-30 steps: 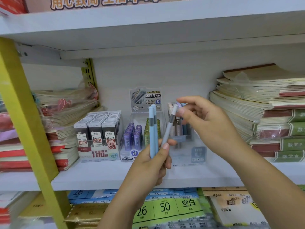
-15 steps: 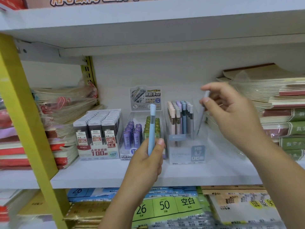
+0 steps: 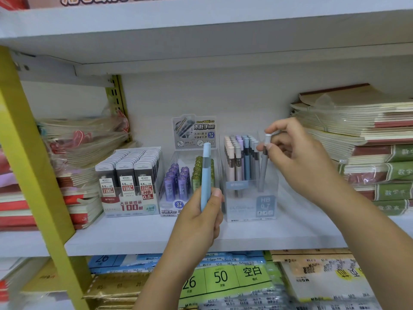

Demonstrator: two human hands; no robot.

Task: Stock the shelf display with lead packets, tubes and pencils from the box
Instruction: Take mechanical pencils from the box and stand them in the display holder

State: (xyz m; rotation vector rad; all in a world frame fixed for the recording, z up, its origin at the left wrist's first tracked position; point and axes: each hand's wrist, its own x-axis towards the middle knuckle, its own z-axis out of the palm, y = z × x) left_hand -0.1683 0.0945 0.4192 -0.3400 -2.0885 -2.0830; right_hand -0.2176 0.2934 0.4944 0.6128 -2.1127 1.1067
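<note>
The right hand [image 3: 301, 157] pinched a grey mechanical pencil [image 3: 263, 166] near its white cap, long axis near vertical, tip down inside the clear pencil display box [image 3: 250, 204] on the shelf [image 3: 134, 236]. The left hand [image 3: 201, 220] was closed around an upright light-blue pencil [image 3: 205, 175], cap pointing up.

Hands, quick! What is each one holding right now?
Left hand: closed around a blue pencil.
Right hand: fingers pinching a grey pencil, lowering it into the clear display box.
</note>
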